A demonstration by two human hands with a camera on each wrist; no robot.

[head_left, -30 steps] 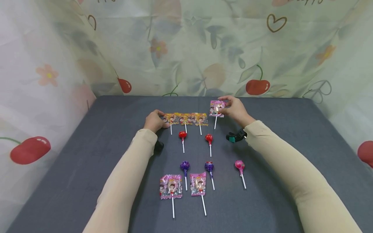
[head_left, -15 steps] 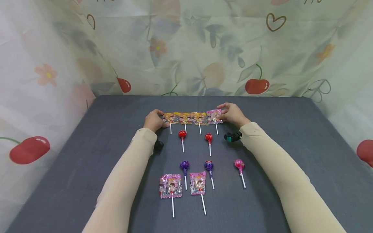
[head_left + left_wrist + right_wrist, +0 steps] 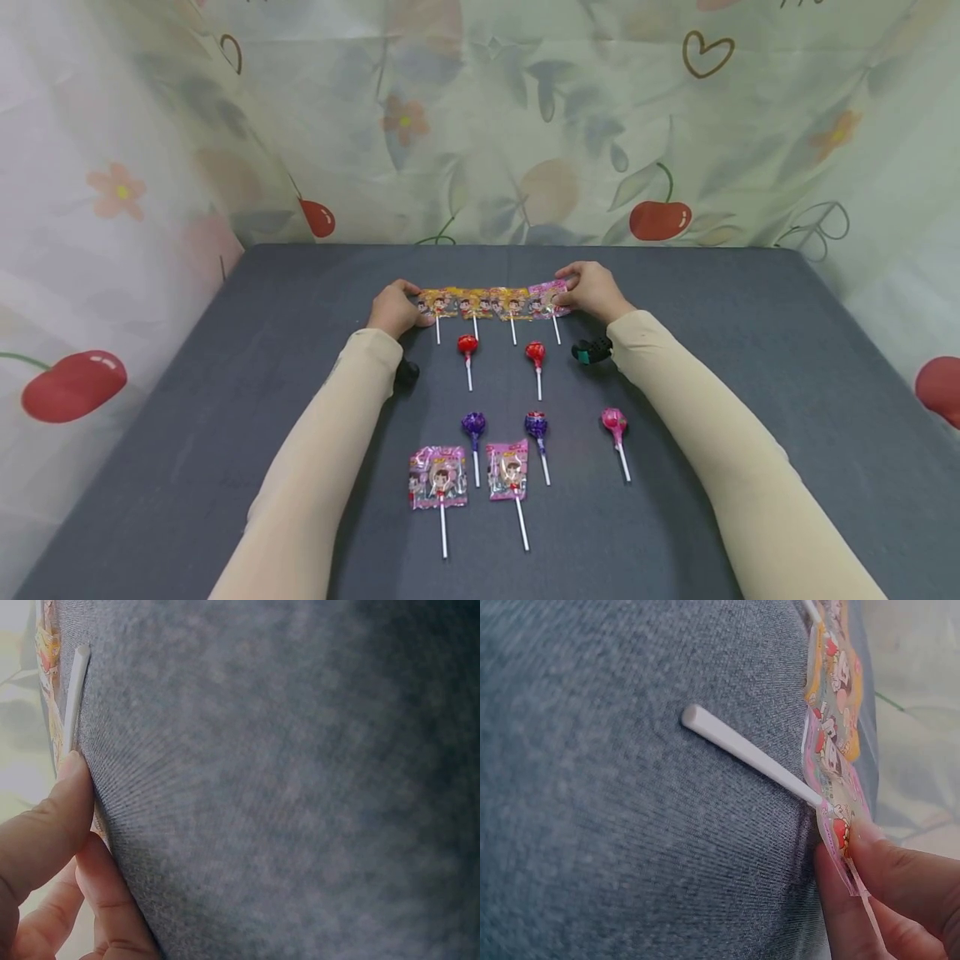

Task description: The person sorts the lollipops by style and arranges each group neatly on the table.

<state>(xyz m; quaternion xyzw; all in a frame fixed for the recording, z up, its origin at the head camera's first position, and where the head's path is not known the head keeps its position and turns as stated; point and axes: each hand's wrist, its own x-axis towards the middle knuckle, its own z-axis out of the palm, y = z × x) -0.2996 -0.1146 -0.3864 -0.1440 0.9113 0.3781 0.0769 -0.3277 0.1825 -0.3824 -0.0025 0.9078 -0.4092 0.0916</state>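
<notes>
Grey table (image 3: pixel 675 350), pink-wrapped lollipop (image 3: pixel 545 297), in right hand (image 3: pixel 598 292)

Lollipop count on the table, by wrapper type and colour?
Flat yellow-packet lollipops: 3
Flat pink-packet lollipops: 3
Round red lollipops: 2
Round purple lollipops: 2
Round pink lollipop: 1
Total: 11
</notes>
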